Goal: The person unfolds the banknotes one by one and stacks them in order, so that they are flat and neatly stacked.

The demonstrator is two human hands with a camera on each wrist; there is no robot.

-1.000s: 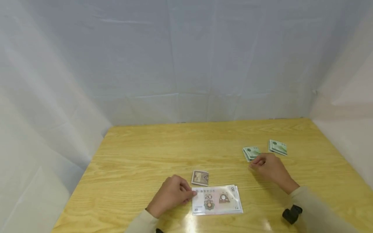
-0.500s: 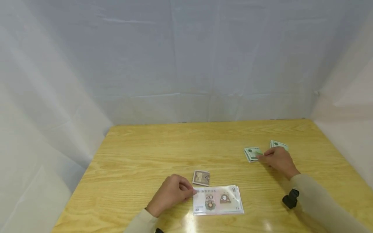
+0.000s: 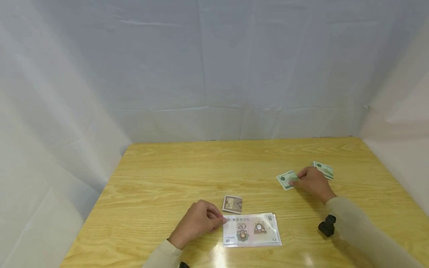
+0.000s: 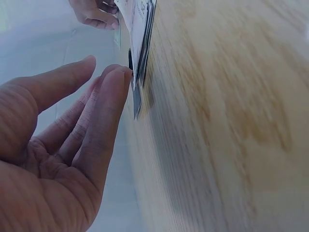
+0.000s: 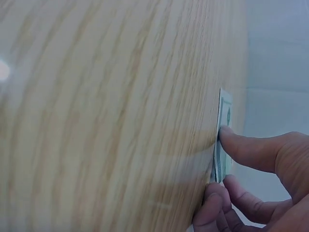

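Observation:
A stack of banknotes [image 3: 253, 234] printed with 20 lies flat near the front of the table. My left hand [image 3: 197, 224] is at its upper left corner, one fingertip [image 4: 118, 79] touching the edge and the thumb held apart. Further back on the right, my right hand [image 3: 313, 183] pinches a folded green banknote [image 3: 285, 179], the thumb [image 5: 231, 137] lying over its face and the other fingers at its near end. Partly behind that hand rests a second green banknote [image 3: 326, 170]. A small brown folded banknote [image 3: 232, 204] lies just behind the stack.
The wooden table [image 3: 161, 178] runs back to a pale hanging sheet [image 3: 214, 74]. More white sheeting [image 3: 50, 149] closes off the left side, and the right side as well. Light glares on the tabletop near the front edge.
My right hand first drew back from the nearer green banknote toward the right, then came back and took hold of it, turning it slightly. The left hand stays at the stack's corner.

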